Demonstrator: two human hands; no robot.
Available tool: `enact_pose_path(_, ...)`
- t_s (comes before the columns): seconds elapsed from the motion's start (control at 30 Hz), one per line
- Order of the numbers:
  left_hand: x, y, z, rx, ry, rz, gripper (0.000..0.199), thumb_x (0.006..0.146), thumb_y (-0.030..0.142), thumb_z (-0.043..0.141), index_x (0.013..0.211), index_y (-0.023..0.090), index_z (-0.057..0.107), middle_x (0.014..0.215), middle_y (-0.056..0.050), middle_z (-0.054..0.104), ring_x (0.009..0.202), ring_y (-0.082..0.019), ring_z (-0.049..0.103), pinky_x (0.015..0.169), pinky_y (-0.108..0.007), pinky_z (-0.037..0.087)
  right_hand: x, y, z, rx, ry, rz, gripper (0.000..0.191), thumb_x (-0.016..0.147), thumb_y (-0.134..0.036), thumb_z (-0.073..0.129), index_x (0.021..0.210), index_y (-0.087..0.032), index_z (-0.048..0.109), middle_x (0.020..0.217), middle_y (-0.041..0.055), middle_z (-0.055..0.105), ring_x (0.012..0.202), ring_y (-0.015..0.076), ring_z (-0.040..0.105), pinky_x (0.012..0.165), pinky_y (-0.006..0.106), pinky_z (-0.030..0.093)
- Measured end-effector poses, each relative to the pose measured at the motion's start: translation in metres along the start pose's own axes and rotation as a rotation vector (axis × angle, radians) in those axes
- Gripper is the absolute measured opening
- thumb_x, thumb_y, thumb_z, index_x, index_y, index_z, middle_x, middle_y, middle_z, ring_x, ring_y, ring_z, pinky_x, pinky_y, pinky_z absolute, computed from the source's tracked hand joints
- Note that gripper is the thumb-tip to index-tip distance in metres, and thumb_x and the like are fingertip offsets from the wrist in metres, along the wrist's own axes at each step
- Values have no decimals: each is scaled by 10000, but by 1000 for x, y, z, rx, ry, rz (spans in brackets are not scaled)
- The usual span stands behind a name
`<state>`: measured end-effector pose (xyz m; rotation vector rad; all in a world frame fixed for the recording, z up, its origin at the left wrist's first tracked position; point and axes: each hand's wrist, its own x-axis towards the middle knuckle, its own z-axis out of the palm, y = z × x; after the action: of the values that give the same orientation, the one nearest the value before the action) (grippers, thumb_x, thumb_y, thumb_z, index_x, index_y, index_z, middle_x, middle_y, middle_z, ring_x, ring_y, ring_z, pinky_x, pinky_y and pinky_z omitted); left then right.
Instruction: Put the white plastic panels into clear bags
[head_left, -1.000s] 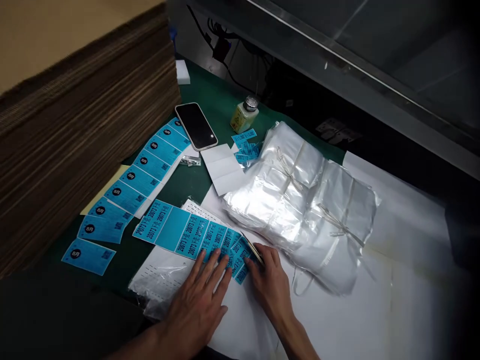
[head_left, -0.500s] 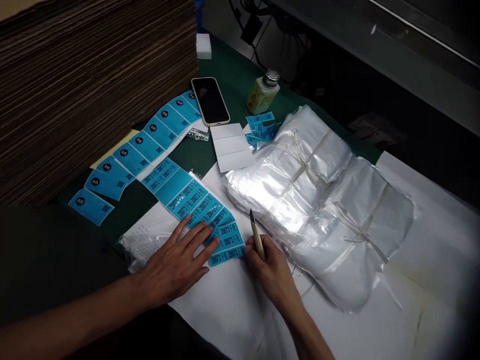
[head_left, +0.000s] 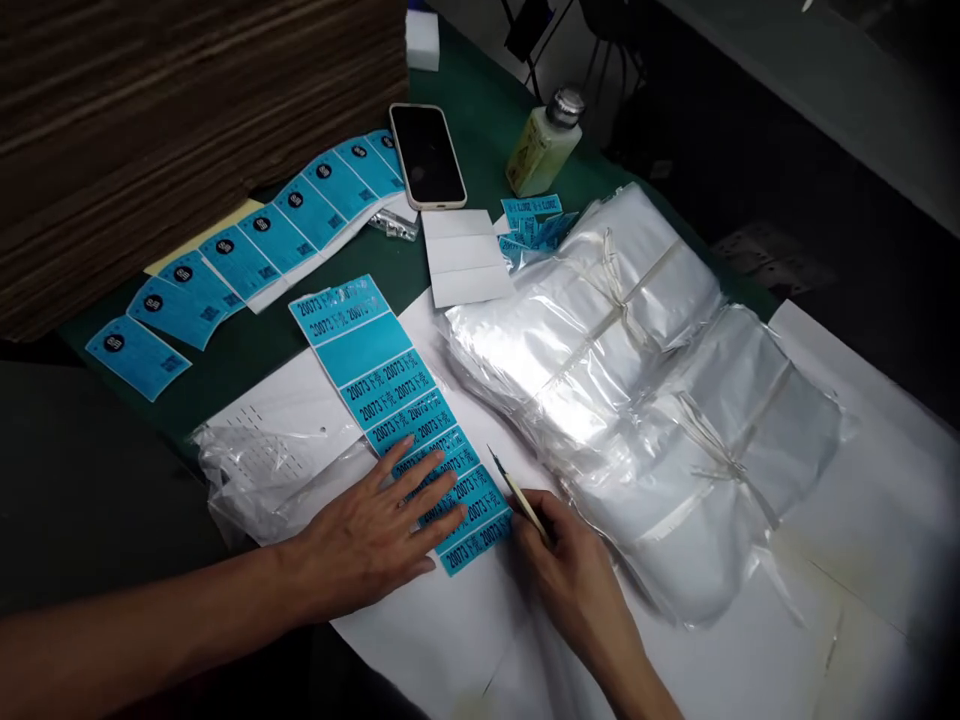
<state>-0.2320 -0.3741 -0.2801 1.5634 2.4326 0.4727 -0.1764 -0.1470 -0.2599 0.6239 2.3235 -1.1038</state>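
A strip of blue labels point(head_left: 373, 355) with black "20073" print lies on white paper point(head_left: 420, 640). My left hand point(head_left: 394, 520) presses flat on its near part, fingers spread, and covers some of the print. Just right of the strip, my right hand point(head_left: 551, 540) is closed round a craft knife point(head_left: 521, 500) with a pale handle. Its thin blade points up and to the left, beside the strip's right edge. My right fingertips are at the strip's lower right corner; whether they touch it, I cannot tell.
Clear plastic bags point(head_left: 645, 400) tied in bundles lie at right. Behind are a phone point(head_left: 429, 155), a pump bottle point(head_left: 545, 140), blank white labels point(head_left: 466, 258) and cut blue label scraps point(head_left: 531, 215). A second blue label strip point(head_left: 259, 235) runs along a tall cardboard stack point(head_left: 202, 110).
The near part of the label strip was buckled and overlapped; now it lies straight and flat. The knife blade leans further left. The whole view has shifted a little.
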Motion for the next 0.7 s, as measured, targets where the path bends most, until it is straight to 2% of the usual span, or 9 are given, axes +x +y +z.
enact_pose_path(0.1,-4,1,6,-36,54,4,408,907,373,493,1274,195,487,1379,-127,462,1355,-344,255,1093,-644,165,-8,2,6,43,-6,41,287,857,-351,476,1080,-253,628,842,2,687,698,182,593,606,247,441)
enact_pose_path(0.2,-5,5,9,-73,83,-10,353,895,392,512,1146,150,569,1339,-148,499,1351,-343,263,1095,-641,182,-16,4,10,80,-71,67,297,860,-403,488,1063,-239,630,791,11,686,668,184,592,581,245,443)
enact_pose_path(0.3,0,12,11,-82,140,-51,342,872,411,543,1039,118,599,1273,-164,548,1335,-338,299,1109,-619,187,-18,4,11,129,-59,106,321,832,-454,533,1046,-234,627,824,21,689,707,194,615,601,250,462)
enact_pose_path(0.4,5,17,14,-66,142,-75,407,872,396,544,1163,112,545,1221,-161,573,1309,-332,346,1118,-605,182,-13,1,12,209,-67,122,332,803,-484,568,993,-220,636,824,27,684,752,210,617,632,258,462)
enact_pose_path(0.57,-1,18,12,-74,104,-78,435,887,396,512,1241,144,506,1234,-144,562,1300,-330,357,1119,-621,142,2,-7,9,360,-236,121,320,793,-473,587,666,-180,612,607,-20,567,580,134,488,525,226,348)
enact_pose_path(0.63,-7,17,7,-85,89,-63,466,893,425,488,1267,147,487,1284,-146,533,1324,-335,317,1114,-634,133,2,-9,7,466,-290,138,324,777,-459,617,634,-170,589,572,-34,510,550,105,431,515,215,323)
enact_pose_path(0.7,-11,17,1,-86,66,-54,538,891,464,466,1312,130,444,1356,-164,471,1353,-353,248,1104,-647,147,-5,-8,10,582,-287,208,316,759,-459,645,656,-168,581,551,-43,479,513,84,390,481,205,296)
